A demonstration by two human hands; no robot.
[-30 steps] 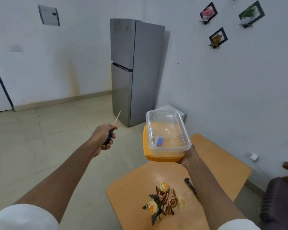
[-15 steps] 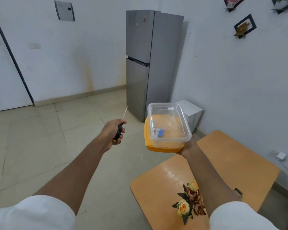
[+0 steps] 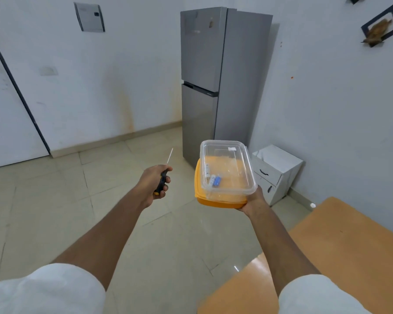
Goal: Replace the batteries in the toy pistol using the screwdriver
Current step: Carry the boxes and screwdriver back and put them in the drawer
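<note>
My left hand (image 3: 153, 183) is closed around a screwdriver (image 3: 162, 180) with a black and yellow handle, its thin shaft pointing up and away. My right hand (image 3: 252, 200) holds up a clear plastic container (image 3: 227, 168) from below, with an orange lid (image 3: 216, 201) stacked under it. Inside the container lie small batteries (image 3: 214, 180), white and blue. Both arms are stretched out over the floor. No toy pistol is in view.
An orange wooden table (image 3: 327, 257) fills the lower right. A grey fridge (image 3: 216, 82) stands ahead against the wall, with a small white cabinet (image 3: 275, 173) beside it. A door (image 3: 7, 109) is at the left. Tiled floor lies between.
The view has swung left, so the table has slid to the lower right and the flowers on it have left the frame. Both hands keep their holds.
</note>
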